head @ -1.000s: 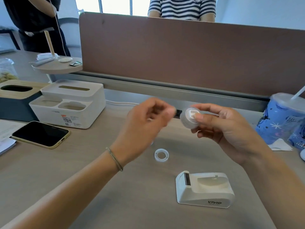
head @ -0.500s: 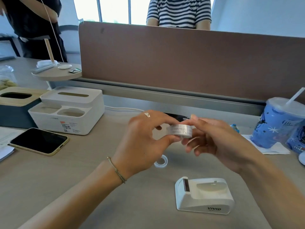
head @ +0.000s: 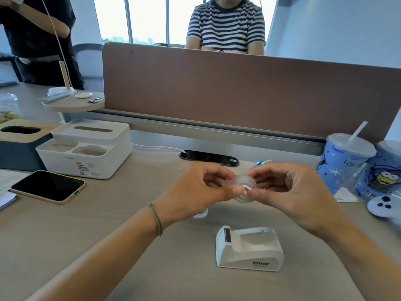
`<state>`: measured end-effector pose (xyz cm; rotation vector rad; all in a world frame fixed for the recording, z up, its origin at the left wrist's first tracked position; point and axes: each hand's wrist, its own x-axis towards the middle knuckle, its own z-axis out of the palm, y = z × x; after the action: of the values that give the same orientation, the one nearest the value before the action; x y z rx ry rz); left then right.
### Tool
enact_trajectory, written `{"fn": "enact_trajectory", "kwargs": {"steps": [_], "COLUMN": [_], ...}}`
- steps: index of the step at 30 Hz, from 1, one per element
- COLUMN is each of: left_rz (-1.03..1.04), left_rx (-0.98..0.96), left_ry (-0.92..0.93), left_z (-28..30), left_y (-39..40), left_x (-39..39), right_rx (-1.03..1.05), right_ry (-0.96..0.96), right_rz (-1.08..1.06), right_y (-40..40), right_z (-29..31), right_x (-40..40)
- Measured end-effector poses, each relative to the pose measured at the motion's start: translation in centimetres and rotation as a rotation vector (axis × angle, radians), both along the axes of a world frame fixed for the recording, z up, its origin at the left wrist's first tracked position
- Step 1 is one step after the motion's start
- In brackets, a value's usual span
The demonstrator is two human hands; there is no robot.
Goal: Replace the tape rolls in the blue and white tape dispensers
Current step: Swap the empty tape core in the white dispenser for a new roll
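Both hands meet above the desk's middle on a clear tape roll (head: 243,185) with a white hub. My left hand (head: 196,192) pinches its left side, thumb on the hub. My right hand (head: 288,190) grips its right side with thumb and fingertips. Below them on the desk stands the white tape dispenser (head: 249,248), its roll bay empty and its cutter at the left. A small white ring (head: 200,215) lies partly hidden under my left hand. A bit of blue object (head: 261,162) peeks out behind my right hand.
A phone (head: 48,186) lies at the left, with a white tissue box organiser (head: 86,148) and a dark box (head: 17,144) behind it. Blue drink cups (head: 345,161) stand at the right. A brown partition (head: 238,94) closes the back; two people stand beyond.
My hands have drawn together on the tape roll and turned it from flat-on to edge-on, then tilted. The camera has tipped upward, showing more of the room.
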<state>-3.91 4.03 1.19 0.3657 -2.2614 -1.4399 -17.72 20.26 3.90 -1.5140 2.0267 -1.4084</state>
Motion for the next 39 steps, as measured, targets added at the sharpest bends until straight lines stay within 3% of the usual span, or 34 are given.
{"fn": "enact_trajectory", "kwargs": {"steps": [3,5,8,18,26,29,33,39], "left_rz": [-0.054,-0.090,-0.119,-0.147,-0.164,-0.131,-0.031,0.070], "left_rx": [0.163,0.259,0.332,0.263,0.353,0.272,0.013,-0.235], "left_ry": [-0.215,-0.258,-0.248,-0.271,-0.168,-0.226,-0.309,-0.310], "left_z": [0.4,0.4,0.2,-0.8,-0.7,-0.7,-1.0,-1.4], "left_y": [1.2,2.0,3.1,4.0,3.4,3.2,3.0,4.1], "left_x": [0.0,0.0,-0.1,-0.3,0.0,0.0,0.0,0.1], "right_rx": [-0.047,-0.054,-0.038,-0.020,-0.002,0.113,0.261,0.342], "right_ry": [-0.040,-0.049,-0.046,-0.051,-0.093,-0.006,0.126,0.296], "right_rz": [-0.055,-0.084,-0.106,-0.077,-0.031,-0.034,0.011,0.055], "right_y": [1.8,2.5,3.2,3.4,3.2,3.3,3.7,4.1], "right_z": [0.0,-0.3,-0.8,-2.3,-2.4,-2.5,-2.5,-2.1], "right_x": [-0.5,-0.7,-0.8,-0.7,-0.7,-0.9,-1.3,-1.8]}}
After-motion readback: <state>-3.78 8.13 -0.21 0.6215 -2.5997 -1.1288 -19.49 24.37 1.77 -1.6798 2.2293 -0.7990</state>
